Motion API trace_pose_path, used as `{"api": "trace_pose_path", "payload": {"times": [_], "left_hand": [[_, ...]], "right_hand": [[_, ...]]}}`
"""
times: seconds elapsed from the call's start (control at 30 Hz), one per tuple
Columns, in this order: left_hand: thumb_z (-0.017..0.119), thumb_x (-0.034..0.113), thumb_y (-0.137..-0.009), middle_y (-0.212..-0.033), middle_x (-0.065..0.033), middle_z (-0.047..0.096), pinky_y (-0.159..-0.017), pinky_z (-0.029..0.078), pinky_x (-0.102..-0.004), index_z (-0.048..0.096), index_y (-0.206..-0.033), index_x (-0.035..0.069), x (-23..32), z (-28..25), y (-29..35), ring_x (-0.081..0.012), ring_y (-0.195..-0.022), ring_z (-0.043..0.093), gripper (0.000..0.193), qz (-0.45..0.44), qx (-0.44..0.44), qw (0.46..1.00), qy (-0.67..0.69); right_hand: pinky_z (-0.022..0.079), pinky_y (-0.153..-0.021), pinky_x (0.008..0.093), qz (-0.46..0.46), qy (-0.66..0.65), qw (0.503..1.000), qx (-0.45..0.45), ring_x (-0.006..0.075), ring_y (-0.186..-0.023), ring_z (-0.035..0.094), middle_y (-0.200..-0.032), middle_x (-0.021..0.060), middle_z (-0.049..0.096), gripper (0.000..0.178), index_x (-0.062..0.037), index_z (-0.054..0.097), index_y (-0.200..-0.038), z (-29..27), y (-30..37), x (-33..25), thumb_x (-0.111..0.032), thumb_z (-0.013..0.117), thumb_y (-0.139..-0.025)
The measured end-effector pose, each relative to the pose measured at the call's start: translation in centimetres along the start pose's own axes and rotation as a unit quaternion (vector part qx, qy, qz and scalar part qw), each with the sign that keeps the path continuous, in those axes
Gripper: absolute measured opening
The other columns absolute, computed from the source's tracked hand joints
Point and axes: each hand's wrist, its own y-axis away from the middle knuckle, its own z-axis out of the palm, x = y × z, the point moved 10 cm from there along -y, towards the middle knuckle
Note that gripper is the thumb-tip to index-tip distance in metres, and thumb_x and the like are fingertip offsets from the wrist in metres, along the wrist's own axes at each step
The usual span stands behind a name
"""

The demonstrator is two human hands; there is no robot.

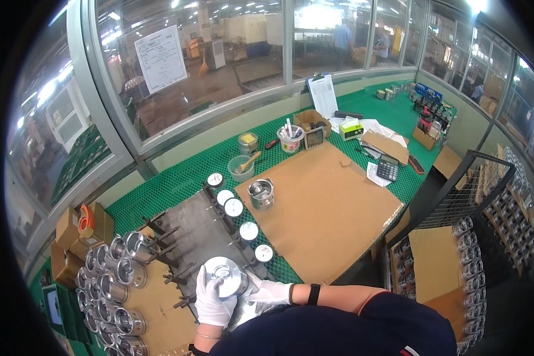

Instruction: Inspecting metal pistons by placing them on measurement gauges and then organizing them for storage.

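In front of my body I hold a shiny metal piston (226,274), its round face with a recessed centre turned up. My white-gloved left hand (212,301) grips its left side, the fingers curled along the wall. From the right, my gloved right hand (268,291) is closed against its lower right side, the fingertips partly hidden. Beneath lies a dark metal plate (202,228) with black clamp-like fittings along both edges. A second piston (261,194), hollow side up, stands on the brown cardboard sheet (332,207). Several white-topped round pieces (234,207) lie beside the plate.
Many pistons (127,271) crowd the cardboard at left. On the green mat are a plastic tub with a brush (241,169), a tin (248,142), a pen bucket (291,139), a calculator (388,168) and a clipboard (321,95). A black mesh rack (457,190) stands at right.
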Motion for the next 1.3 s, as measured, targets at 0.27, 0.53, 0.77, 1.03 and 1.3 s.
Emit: {"api": "trace_pose_path", "payload": {"times": [0.27,0.53,0.77,1.03,1.3], "left_hand": [[0.078,0.008,-0.063,-0.142,-0.0251,0.046,-0.089,0.055,-0.0454,0.05,-0.109,0.016,0.4,-0.4,0.0,-0.0448,-0.115,0.058,0.054,0.006,0.046,0.999,-0.006],[0.075,0.005,-0.06,-0.142,-0.0279,0.042,-0.084,0.056,-0.0462,0.045,-0.108,0.014,1.1,-0.1,0.6,-0.0492,-0.115,0.057,0.058,0.021,0.014,1.0,0.012],[0.075,0.005,-0.06,-0.141,-0.027,0.044,-0.083,0.056,-0.0463,0.044,-0.106,0.015,0.7,-0.5,1.3,-0.0487,-0.113,0.057,0.056,0.017,0.025,1.0,0.009],[0.076,0.006,-0.063,-0.14,-0.0276,0.045,-0.082,0.056,-0.0465,0.044,-0.108,0.015,0.7,-0.3,1.1,-0.049,-0.112,0.058,0.056,0.003,0.022,1.0,0.013],[0.076,0.006,-0.063,-0.14,-0.0274,0.045,-0.08,0.056,-0.0457,0.044,-0.108,0.014,0.3,-0.3,1.3,-0.0487,-0.111,0.059,0.056,-0.003,0.019,1.0,0.015]], "right_hand": [[0.053,-0.08,0.0383,0.059,-0.001,0.998,-0.026,0.0293,-0.089,0.069,-0.096,0.0153,0.071,0.09,-0.014,0.009,-0.157,-0.6,1.0,-2.0,-0.034,0.063,-0.088],[0.051,-0.079,0.0434,0.063,-0.031,0.996,-0.055,0.0403,-0.088,0.066,-0.096,0.0292,0.066,0.103,0.0043,-0.006,-0.153,0.2,2.4,-2.7,-0.037,0.063,-0.089],[0.055,-0.075,0.0378,0.06,0.057,0.993,-0.079,0.0303,-0.081,0.07,-0.1,0.0202,0.069,0.102,0.0028,-0.015,-0.151,1.8,2.0,-1.1,-0.028,0.062,-0.092],[0.051,-0.07,0.0455,-0.01,0.047,0.998,-0.032,0.0432,-0.074,0.065,-0.082,0.0308,0.065,0.106,0.0114,-0.009,-0.15,2.1,1.8,0.2,-0.041,0.062,-0.091],[0.049,-0.066,0.0461,-0.029,0.054,0.998,-0.03,0.0425,-0.07,0.064,-0.079,0.0306,0.064,0.106,0.0126,-0.013,-0.148,2.1,1.4,0.3,-0.04,0.06,-0.092]]}}
